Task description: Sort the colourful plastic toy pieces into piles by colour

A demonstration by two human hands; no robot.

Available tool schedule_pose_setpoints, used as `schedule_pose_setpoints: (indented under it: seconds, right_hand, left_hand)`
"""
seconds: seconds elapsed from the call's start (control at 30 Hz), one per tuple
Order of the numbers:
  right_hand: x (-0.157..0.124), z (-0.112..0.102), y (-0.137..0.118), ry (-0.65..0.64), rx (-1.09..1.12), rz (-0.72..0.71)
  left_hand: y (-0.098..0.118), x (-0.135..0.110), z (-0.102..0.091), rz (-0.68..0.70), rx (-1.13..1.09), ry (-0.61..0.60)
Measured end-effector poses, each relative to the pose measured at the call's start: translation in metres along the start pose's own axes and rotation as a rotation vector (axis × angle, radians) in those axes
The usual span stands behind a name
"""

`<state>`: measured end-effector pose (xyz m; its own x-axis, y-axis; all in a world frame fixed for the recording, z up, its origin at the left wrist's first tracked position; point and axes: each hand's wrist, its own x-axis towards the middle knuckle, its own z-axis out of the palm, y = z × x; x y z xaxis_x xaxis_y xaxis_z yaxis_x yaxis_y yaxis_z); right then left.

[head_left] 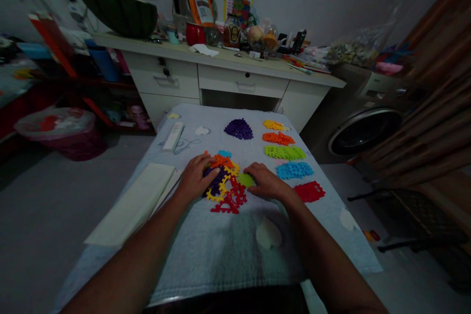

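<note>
A mixed heap of coloured plastic puzzle pieces (226,184) lies in the middle of a table covered with a light blue towel (221,245). My left hand (196,175) rests on the heap's left side, fingers curled over purple and yellow pieces. My right hand (265,181) lies at the heap's right edge, fingers pressed on a green piece (246,179). Sorted piles sit beyond: purple (239,129), yellow (273,125), orange (278,138), green (284,152), blue (294,170) and red (309,191).
A white remote-like bar (172,136) and a flat white sheet (134,203) lie on the table's left. A cluttered white desk (221,66) stands behind, a washing machine (362,130) at right, a pink bin (61,132) at left, a dark chair (415,216) at right.
</note>
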<state>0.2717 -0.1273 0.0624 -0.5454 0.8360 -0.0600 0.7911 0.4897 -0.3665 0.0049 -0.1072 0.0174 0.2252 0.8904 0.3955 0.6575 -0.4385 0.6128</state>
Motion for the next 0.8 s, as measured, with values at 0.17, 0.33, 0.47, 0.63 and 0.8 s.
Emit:
schedule_pose_setpoints:
  seconds: [0.17,0.33,0.47,0.63,0.8]
  right_hand:
    - [-0.003,-0.003,0.0,0.017,-0.018,0.023]
    - [-0.007,-0.008,-0.001,0.015,-0.007,0.068]
    - [-0.011,-0.018,0.008,0.056,-0.003,0.087]
    - [-0.018,-0.049,0.053,0.242,-0.088,0.219]
    - [-0.029,-0.077,0.118,0.357,-0.154,0.38]
  left_hand:
    - [-0.001,0.0,0.001,0.001,0.003,0.005]
    - [0.0,0.001,0.0,0.006,-0.003,-0.001]
    - [0.0,0.001,0.0,0.002,0.004,-0.008]
    - [-0.001,0.001,0.0,-0.004,0.008,-0.013]
    - [-0.003,0.0,0.001,-0.01,0.011,-0.009]
